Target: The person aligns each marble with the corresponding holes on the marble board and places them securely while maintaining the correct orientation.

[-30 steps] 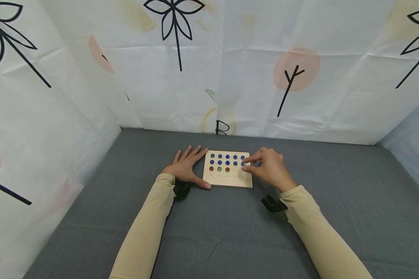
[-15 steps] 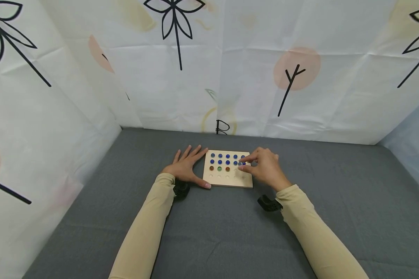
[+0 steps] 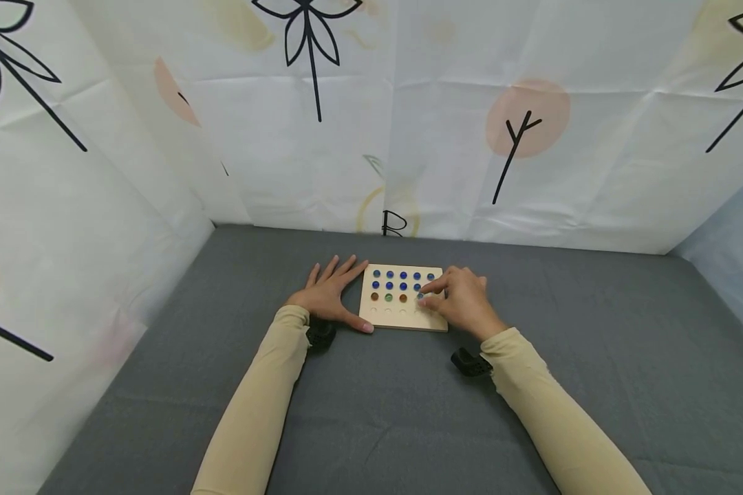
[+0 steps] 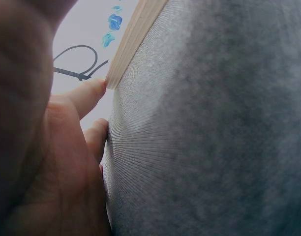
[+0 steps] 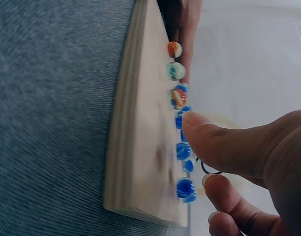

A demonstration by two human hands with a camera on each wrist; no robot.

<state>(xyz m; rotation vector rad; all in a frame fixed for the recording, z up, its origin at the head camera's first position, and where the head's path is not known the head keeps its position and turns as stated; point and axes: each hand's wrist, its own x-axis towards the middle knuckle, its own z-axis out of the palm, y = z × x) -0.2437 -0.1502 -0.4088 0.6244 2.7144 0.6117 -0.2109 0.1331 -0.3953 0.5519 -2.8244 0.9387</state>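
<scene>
A pale wooden board point(image 3: 408, 324) lies on the grey cloth, its two far rows filled with blue marbles point(image 3: 403, 275). In the third row sit an orange-red marble point(image 3: 374, 297), a green marble point(image 5: 175, 71) and another orange-red marble point(image 5: 178, 98). Shallow hollows show along the front row. My left hand point(image 3: 323, 300) is spread flat beside the board, thumb at its near left corner and index fingertip at the far left one. Thumb and index finger of my right hand point(image 3: 464, 300) pinch a bluish marble point(image 3: 420, 295) over the third row, right of the orange-red one. My thumb hides it in the right wrist view.
Grey cloth point(image 3: 371, 399) covers the table around the board. A white printed curtain point(image 3: 446, 165) hangs behind the far edge and along the left side. Black wrist cameras point(image 3: 470, 362) sit under both sleeves.
My right hand has moved left across the board with the pinched marble, from its right edge to the third row. My left hand stays at the board's left side.
</scene>
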